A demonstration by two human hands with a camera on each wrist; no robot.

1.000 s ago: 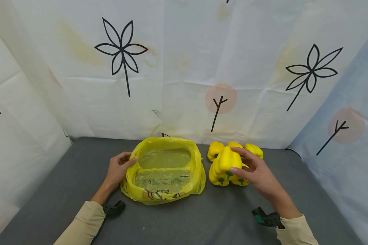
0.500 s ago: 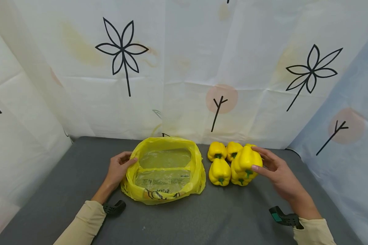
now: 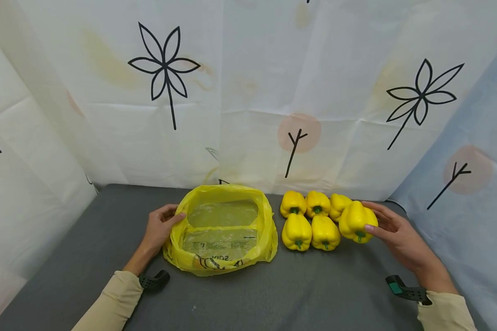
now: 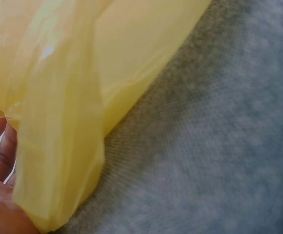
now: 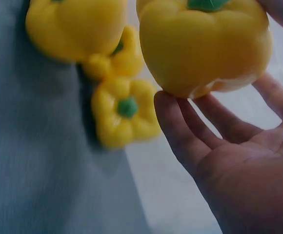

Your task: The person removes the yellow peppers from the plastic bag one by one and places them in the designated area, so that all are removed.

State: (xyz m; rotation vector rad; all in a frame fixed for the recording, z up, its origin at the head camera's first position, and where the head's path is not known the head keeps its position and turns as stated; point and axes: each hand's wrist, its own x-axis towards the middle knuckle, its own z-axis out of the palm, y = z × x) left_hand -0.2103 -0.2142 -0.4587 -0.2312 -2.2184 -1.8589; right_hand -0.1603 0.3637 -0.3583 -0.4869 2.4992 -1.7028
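Observation:
My right hand [image 3: 391, 230] grips a yellow bell pepper [image 3: 356, 222] [image 5: 205, 46] at the right end of the front row, fingers curled round its far side and thumb in front. Several more yellow peppers [image 3: 310, 218] sit in two rows on the grey table [image 3: 273, 294]; some show blurred in the right wrist view [image 5: 124, 112]. My left hand [image 3: 159, 227] pinches the left rim of an open yellow plastic bag [image 3: 221, 230] [image 4: 68, 97], thumb hooked inside. The bag holds nothing I can see.
Patterned white sheets [image 3: 248, 92] wall in the table at the back and both sides. The pepper cluster stands just right of the bag, close to the back wall. Black wrist-camera mounts [image 3: 155, 281] [image 3: 407, 292] sit by each cuff.
My right hand has carried the held pepper rightward, from over the cluster's left side to its right end, and lowered it. The left hand and bag have not moved.

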